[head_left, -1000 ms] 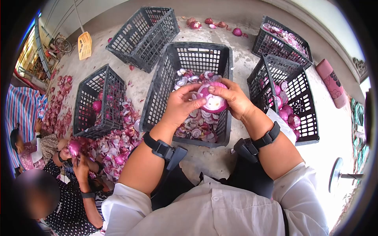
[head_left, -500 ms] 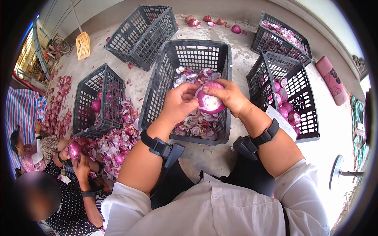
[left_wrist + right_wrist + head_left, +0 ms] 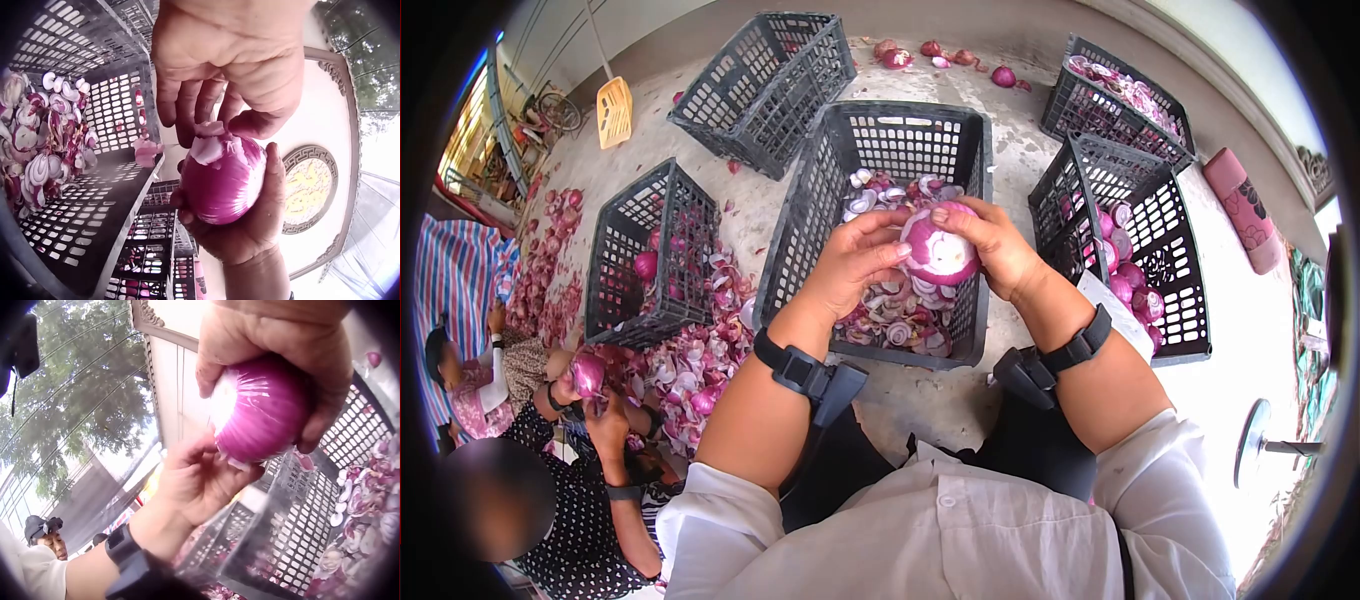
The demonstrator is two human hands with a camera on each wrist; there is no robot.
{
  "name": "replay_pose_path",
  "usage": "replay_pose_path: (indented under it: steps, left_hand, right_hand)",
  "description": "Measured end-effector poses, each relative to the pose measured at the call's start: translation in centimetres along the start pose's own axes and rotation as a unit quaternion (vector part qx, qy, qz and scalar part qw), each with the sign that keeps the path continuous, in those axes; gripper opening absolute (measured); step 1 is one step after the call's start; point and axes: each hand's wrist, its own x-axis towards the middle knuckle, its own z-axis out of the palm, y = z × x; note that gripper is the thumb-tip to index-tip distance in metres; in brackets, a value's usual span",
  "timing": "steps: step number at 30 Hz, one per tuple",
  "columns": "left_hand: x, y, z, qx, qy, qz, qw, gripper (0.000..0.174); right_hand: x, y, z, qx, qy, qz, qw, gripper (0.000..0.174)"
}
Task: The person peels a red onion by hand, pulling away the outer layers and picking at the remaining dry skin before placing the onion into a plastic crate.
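In the head view my right hand grips a large red onion over the big dark crate. Its purple surface has a pale patch, and the right thumb lies across the top. My left hand is at the onion's left side. Seen from the left wrist, that hand pinches a torn flap of onion skin between thumb and fingers at the onion's top. The right palm cups the onion from the other side. In the right wrist view the right fingers curl round the glossy onion.
The big crate holds onion skins and pale slices. Other crates stand around it, some with onions. Peelings cover the floor at left. Beside them sits another person holding an onion. A yellow scoop leans at the back.
The onion has turned a little in my hands and shifted slightly right. My left fingers have moved along its left side. The crates stay in place.
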Motion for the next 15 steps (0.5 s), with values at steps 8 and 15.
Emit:
replay_pose_path:
  steps: [8,15]
  left_hand:
    - [0.1,-0.4,-0.5,-0.010,-0.045,-0.021,0.999,0.055]
    - [0.4,-1.1,-0.6,0.022,-0.048,0.022,0.998,0.058]
  right_hand:
    - [-0.1,0.2,-0.3,0.001,-0.007,-0.002,1.000,0.055]
    - [0.1,0.7,0.1,-0.043,0.020,-0.009,0.999,0.055]
